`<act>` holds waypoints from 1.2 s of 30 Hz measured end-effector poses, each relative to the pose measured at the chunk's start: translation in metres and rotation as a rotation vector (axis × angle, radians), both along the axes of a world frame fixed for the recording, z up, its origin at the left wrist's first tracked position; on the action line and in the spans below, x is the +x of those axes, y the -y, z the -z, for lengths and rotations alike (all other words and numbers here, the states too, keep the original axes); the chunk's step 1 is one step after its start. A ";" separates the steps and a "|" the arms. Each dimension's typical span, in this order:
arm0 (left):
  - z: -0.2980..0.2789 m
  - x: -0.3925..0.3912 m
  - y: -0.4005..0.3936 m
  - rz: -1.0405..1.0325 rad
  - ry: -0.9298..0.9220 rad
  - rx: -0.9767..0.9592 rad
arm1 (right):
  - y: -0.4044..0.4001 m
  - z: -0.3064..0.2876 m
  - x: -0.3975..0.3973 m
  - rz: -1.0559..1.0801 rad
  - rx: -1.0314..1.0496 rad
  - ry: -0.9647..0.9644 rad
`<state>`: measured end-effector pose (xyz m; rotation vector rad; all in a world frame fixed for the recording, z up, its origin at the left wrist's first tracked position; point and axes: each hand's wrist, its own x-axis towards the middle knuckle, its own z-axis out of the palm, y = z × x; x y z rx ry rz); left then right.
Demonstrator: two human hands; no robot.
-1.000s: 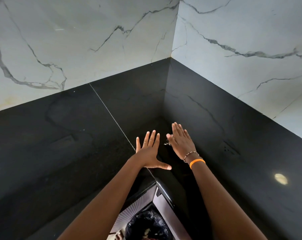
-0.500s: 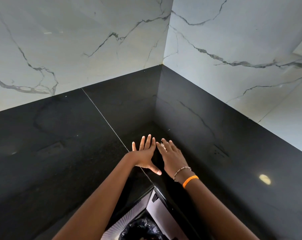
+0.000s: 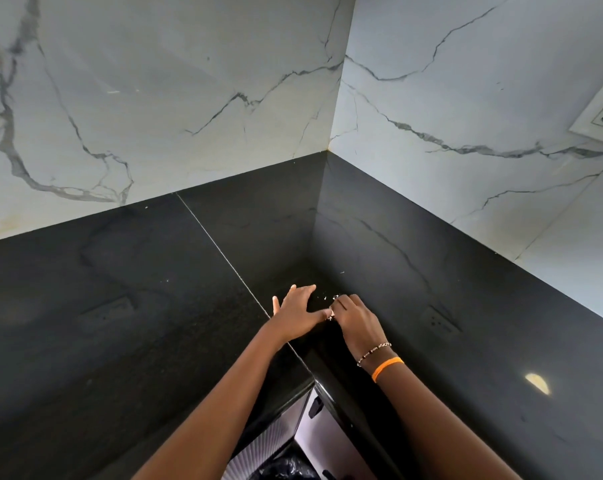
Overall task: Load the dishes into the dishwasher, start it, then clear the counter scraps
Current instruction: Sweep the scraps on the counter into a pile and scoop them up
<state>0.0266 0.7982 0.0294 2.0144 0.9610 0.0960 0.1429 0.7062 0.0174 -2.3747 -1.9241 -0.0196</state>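
Scraps (image 3: 322, 298) lie between both hands, near the counter (image 3: 120, 341) inner corner edge.

The left hand (image 3: 295, 315) and right hand (image 3: 357, 320) are closer together now. Their fingers curl around the little scraps (image 3: 329, 301).

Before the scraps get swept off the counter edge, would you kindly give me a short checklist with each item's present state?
1. Scraps gathered between the hands: ok, though a stray fleck lies farther back.
2. Left hand flat on the counter as a barrier: ok.
3. Right hand curled beside the pile: ok.
4. Bin with black liner open below the counter edge: ok.
5. Bin directly under the sweep path: cannot tell.
6. Scraps already held in the right hand: cannot tell.
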 end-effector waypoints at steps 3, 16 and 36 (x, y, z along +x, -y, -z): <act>-0.009 0.002 0.002 -0.204 0.202 -0.242 | -0.007 -0.007 -0.004 0.168 0.048 -0.094; -0.033 0.015 0.020 -0.472 0.530 -0.727 | -0.016 -0.026 -0.008 0.358 -0.026 -0.118; -0.022 0.014 0.020 -0.741 0.844 -1.302 | -0.015 -0.072 0.001 0.533 0.213 -0.689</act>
